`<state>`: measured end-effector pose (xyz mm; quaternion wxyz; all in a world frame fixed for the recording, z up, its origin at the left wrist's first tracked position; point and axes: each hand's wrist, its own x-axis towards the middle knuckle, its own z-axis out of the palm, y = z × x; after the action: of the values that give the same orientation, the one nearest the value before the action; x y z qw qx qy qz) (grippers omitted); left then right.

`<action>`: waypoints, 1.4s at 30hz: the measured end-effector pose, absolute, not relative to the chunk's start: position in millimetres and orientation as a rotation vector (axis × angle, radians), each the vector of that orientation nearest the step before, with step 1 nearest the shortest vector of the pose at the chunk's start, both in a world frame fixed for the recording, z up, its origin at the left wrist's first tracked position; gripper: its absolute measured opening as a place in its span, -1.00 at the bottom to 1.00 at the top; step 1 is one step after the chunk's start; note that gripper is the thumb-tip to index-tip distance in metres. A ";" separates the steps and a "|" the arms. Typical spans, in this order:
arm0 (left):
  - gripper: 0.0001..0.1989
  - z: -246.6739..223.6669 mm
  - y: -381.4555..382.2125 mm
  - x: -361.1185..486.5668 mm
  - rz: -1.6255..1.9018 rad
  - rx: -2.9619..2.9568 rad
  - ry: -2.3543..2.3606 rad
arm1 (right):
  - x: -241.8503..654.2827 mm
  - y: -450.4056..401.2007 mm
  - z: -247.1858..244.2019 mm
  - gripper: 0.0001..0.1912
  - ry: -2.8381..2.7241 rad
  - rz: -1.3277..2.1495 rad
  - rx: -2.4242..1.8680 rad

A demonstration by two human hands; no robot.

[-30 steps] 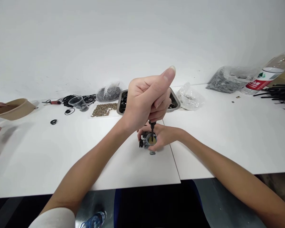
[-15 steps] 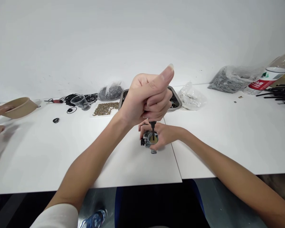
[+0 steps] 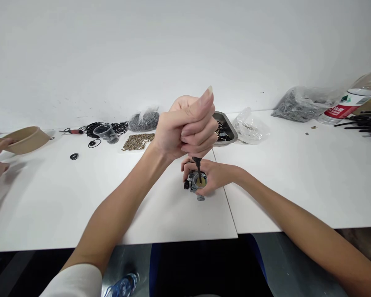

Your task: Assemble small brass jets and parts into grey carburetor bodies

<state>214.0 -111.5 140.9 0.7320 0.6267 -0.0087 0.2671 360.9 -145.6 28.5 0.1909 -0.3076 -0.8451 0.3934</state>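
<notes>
My left hand (image 3: 188, 128) is closed in a fist, thumb up, around a screwdriver (image 3: 198, 169). Its handle is hidden in the fist, and the dark shaft points down with the tip in the round bore of a carburetor (image 3: 192, 185). Inside that bore shows a brass-coloured disc (image 3: 200, 181). Against the table, my right hand (image 3: 212, 175) grips the small grey metal carburetor from its right side, fingers wrapped behind it and thumb at the front. A black knob sticks out at the carburetor's left.
Behind my hands stand a metal tray (image 3: 235, 138) of parts, a clear bag (image 3: 250, 128) and a pile of small brass pieces (image 3: 137, 141). A plastic cup (image 3: 106, 133) and black cords lie left. At far left, another person's hands touch a tan bowl (image 3: 31, 140). A large bottle (image 3: 348, 103) is right.
My left fist has turned and shifted slightly left, tilting the screwdriver a little, with its tip still in the bore. My right hand and the carburetor stay nearly in place.
</notes>
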 end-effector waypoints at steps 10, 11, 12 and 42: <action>-0.28 131.5 -94.2 213.2 0.610 1.347 -0.127 | 362.7 -142.1 22.8 -0.59 -2.345 1.166 -0.730; -0.29 134.6 -100.2 214.4 0.565 1.342 -0.179 | 362.6 -142.7 24.0 -0.59 -2.349 1.167 -0.749; -0.31 137.2 -106.3 216.1 0.558 1.339 -0.190 | 362.4 -143.3 25.3 -0.60 -2.354 1.164 -0.771; -0.41 140.7 -128.2 225.7 0.773 1.374 0.007 | 361.8 -144.7 30.1 -0.58 -2.394 1.097 -0.843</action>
<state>225.7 -128.2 140.7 0.7051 0.6180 0.0033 0.3477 361.8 -144.7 30.1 0.1874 -0.2995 -0.8505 0.3897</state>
